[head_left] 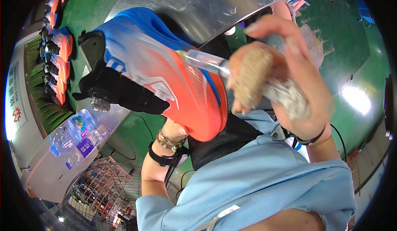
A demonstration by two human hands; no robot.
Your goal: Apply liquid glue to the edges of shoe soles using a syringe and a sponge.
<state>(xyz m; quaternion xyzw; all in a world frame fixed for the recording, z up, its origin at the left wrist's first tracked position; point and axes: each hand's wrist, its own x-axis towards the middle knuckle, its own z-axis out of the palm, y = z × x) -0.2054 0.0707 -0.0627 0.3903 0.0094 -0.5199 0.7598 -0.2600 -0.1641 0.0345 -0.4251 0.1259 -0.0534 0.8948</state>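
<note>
The shoe (191,93) is tilted in front of the torso, the left grip (175,131) under it—mostly hidden, so I cannot tell how its fingers close. It looks light, soft-sided and easily marked; the rounded orange end seems the firmer hold. The right grip (307,77) pinches a syringe (206,61)—slick, probably brittle—alongside a tan block (253,76).

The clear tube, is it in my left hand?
No, your right hand holds the clear tube, which points at the shoe.
</note>
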